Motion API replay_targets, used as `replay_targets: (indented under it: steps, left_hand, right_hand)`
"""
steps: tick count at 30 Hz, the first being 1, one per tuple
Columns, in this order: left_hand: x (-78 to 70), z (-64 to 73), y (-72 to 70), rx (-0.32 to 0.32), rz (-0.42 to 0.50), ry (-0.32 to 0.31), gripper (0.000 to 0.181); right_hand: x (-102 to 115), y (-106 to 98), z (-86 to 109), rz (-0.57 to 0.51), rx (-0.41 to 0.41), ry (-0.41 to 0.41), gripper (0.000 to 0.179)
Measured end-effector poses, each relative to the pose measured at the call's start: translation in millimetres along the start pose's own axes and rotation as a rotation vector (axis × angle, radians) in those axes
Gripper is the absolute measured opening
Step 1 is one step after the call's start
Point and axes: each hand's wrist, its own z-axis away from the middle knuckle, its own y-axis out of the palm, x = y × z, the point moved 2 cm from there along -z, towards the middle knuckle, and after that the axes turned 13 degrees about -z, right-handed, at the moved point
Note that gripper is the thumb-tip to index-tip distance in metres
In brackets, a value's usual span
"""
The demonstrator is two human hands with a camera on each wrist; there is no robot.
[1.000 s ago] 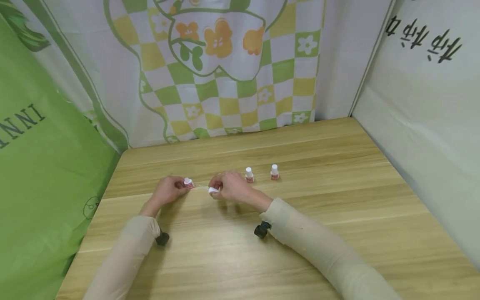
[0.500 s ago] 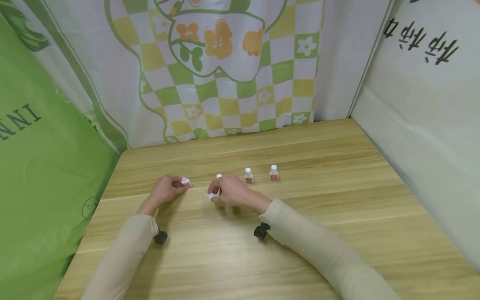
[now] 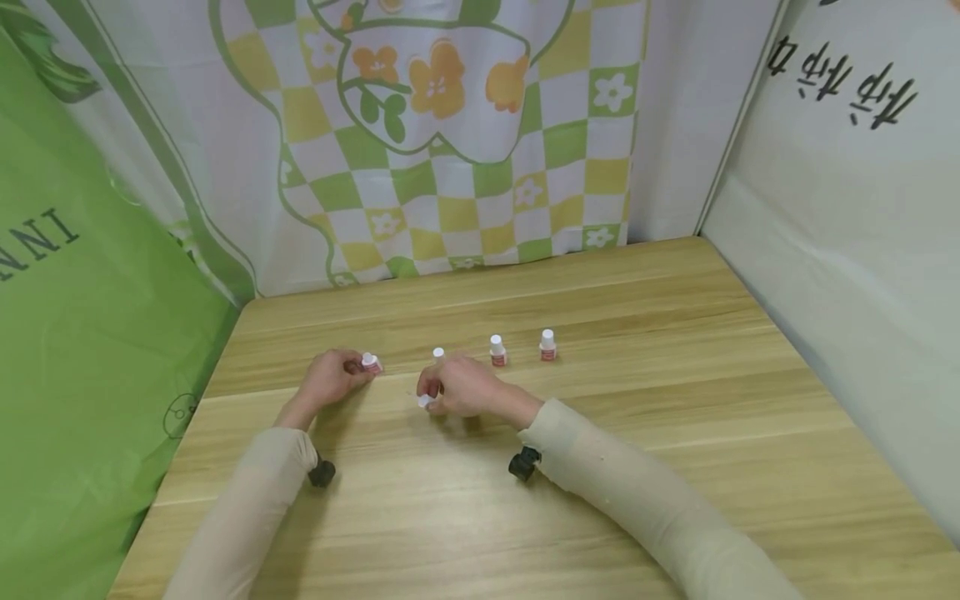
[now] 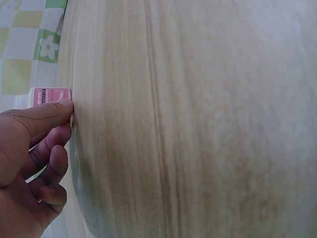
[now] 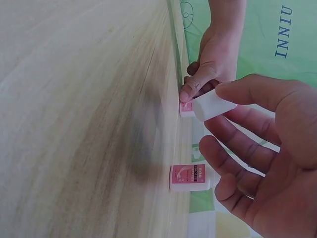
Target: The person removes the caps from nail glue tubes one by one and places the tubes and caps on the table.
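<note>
My left hand [image 3: 330, 379] pinches a small white bottle with a pink label [image 3: 372, 363], standing on the table at the left end of a row. In the left wrist view the thumb [image 4: 47, 115] lies against that label. My right hand [image 3: 465, 385] pinches a white cap [image 5: 213, 105] between thumb and fingers, raised above the table and apart from the bottle. The cap's wider end faces left in the right wrist view. Just behind the right hand stands another labelled bottle [image 5: 188, 177], whose lower part is hidden in the head view.
Two more capped bottles stand on the wooden table [image 3: 465, 517] to the right: one nearer [image 3: 498, 352], one farther along [image 3: 548, 345]. A patterned curtain [image 3: 465, 200] hangs at the table's back edge. Green cloth [image 3: 97, 358] borders the left side, white cloth [image 3: 847, 217] the right.
My right hand has drawn the cap away from the left bottle, toward the near side. A thin strand seen between them earlier no longer shows. The bottle behind that hand has come into view.
</note>
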Motion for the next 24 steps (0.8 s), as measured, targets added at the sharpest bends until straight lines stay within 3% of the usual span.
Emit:
replay_targets:
  steps: [24]
  left_hand:
    - [4.1, -0.6, 2.2, -0.026, -0.003, 0.012, 0.027]
  right_hand:
    - [-1.3, 5.5, 1.5, -0.012, 0.087, 0.034, 0.018]
